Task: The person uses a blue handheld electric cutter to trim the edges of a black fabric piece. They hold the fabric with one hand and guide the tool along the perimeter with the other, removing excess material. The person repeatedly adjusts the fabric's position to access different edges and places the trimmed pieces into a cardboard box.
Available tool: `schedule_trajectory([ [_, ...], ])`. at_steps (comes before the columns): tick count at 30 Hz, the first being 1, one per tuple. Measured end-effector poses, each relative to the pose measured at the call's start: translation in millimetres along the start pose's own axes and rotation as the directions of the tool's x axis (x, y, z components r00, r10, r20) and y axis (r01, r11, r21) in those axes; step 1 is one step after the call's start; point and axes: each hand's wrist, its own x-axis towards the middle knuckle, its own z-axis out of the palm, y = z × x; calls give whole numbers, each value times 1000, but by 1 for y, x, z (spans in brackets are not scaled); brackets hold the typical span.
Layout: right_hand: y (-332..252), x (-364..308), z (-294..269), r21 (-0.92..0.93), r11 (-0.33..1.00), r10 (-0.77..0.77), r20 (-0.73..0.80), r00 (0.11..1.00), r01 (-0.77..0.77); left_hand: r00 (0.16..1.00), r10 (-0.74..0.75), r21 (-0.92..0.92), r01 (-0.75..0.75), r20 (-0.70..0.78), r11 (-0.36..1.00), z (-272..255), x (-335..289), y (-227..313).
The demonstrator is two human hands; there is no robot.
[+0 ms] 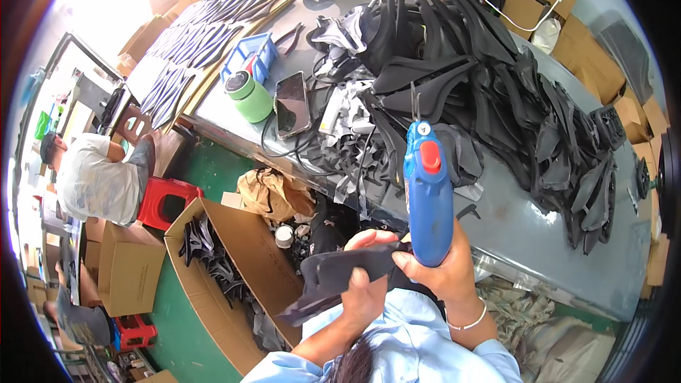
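My right hand (455,268) is wrapped round a blue handheld power tool (430,209), which has a red button and two thin metal prongs at its far end. The prongs point away from me, over the table. In my left hand (365,300) is a flat, flexible black piece (339,271), pinched between thumb and fingers. One end of this piece meets the base of the tool and my right thumb; whether they touch is hard to tell. Beyond the tool lies a big heap of black moulded pieces (489,78), with grey and black scraps (347,138) beside it.
A green bottle (250,99), phone (292,103), and blue basket (250,57) stand on the metal table (496,230). Cables hang over its edge. A cardboard box (234,252) holds more black pieces at lower left. Another person (99,177) sits near a red stool (167,202).
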Motion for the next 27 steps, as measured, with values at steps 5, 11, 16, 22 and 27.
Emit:
schedule_trajectory([
  [5,7,-12,2,-340,938,-25,130,991,68,997,80,-66,-80,-1,995,-16,20,28],
  [11,13,-43,0,-532,832,18,313,949,160,929,365,-100,-369,-51,924,-4,42,50],
  [16,11,-45,6,-523,822,-11,379,925,224,898,430,-86,-438,-91,895,-13,43,48],
  [22,12,-45,5,-557,778,-68,386,920,291,905,425,10,-425,-12,905,-28,40,46],
  [27,9,-42,2,-563,767,-73,398,914,307,947,318,138,-321,47,937,-40,39,57],
])
